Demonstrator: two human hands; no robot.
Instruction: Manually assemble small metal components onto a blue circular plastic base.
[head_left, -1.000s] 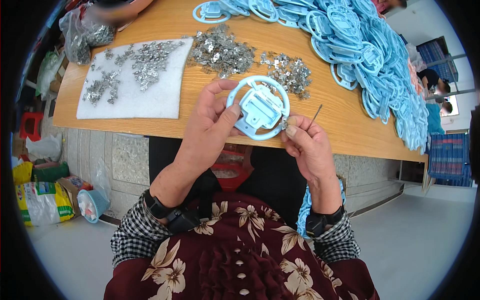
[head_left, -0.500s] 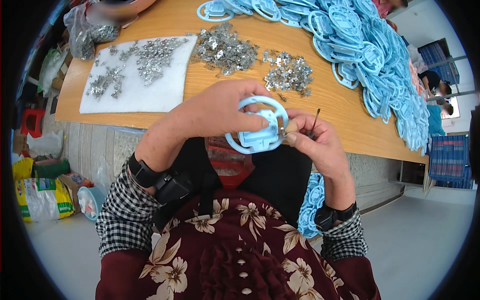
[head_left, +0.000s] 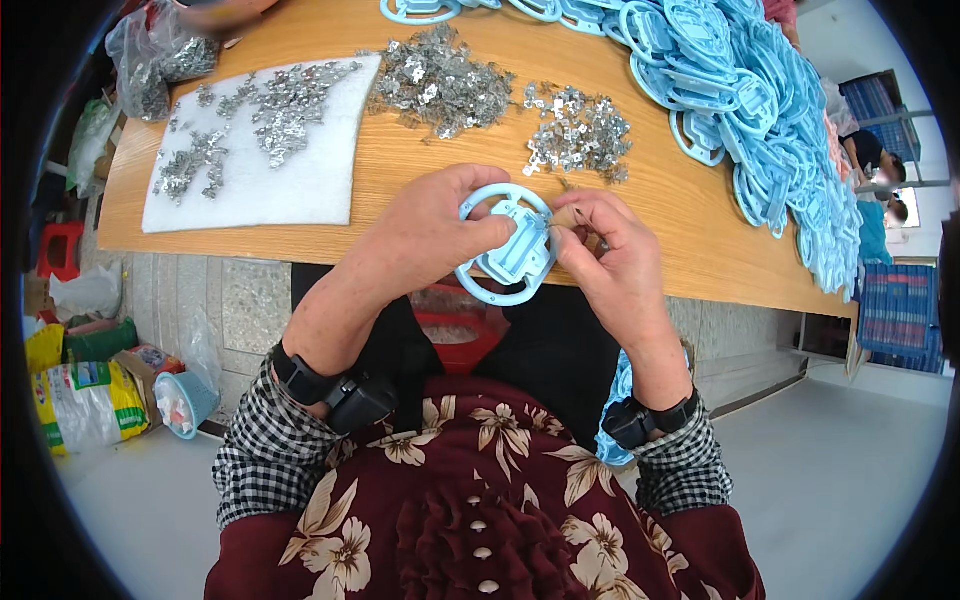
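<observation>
My left hand (head_left: pixel 425 225) grips a light blue plastic toy steering wheel (head_left: pixel 516 258), its thumb pressed on the hub and its fingers behind the rim. The wheel is tilted just off the table's near edge, its recessed middle facing up. At the wheel's right side, my right hand (head_left: pixel 610 245) is closed in a pinch, thumb and forefinger touching the hub's edge. A tan cover sits on that forefinger. Whatever lies between these fingertips is hidden; a small dark bit shows among the curled fingers.
On the wooden table (head_left: pixel 420 180) lie a big pile of metal clips (head_left: pixel 440 85), a smaller clip pile (head_left: pixel 580 135) and a white foam sheet (head_left: pixel 290 190) with more clips. Blue steering wheels (head_left: pixel 710 80) heap up at the right. A clear bag (head_left: pixel 150 75) stands far left.
The wheel has tipped so its hollow shows more, and has shifted slightly left. My right hand has turned in against it, and the thin dark rod that stuck up from it no longer shows.
</observation>
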